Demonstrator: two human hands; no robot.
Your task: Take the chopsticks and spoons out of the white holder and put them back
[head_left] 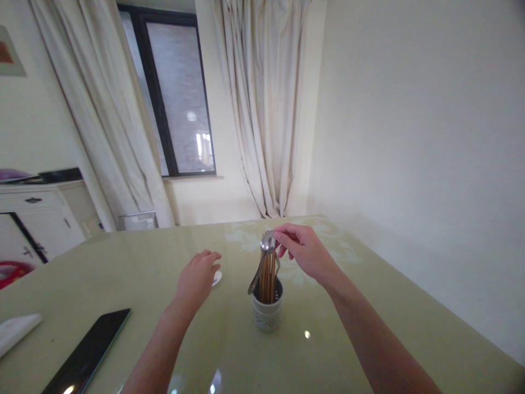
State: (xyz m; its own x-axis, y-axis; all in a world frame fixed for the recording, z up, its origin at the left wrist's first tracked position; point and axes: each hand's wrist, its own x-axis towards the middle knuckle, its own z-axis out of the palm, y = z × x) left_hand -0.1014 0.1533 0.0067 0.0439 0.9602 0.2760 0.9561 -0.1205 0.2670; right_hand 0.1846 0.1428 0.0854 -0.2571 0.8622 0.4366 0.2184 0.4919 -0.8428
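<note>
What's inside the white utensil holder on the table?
The white utensil holder holds wooden chopsticks and metal spoons; the right hand pinches one spoon. Their lower ends are hidden by its wall.

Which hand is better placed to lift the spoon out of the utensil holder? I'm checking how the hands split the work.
The right hand: its fingertips already pinch the spoon above the white holder. The left hand rests on the table by a small white object, apart from the holder.

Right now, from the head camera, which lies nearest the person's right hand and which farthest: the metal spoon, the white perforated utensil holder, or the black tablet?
From the right hand:
1. Metal spoon, pinched at its fingertips.
2. White perforated utensil holder, just below, table centre.
3. Black tablet, flat at the far left, beyond the left hand.
</note>
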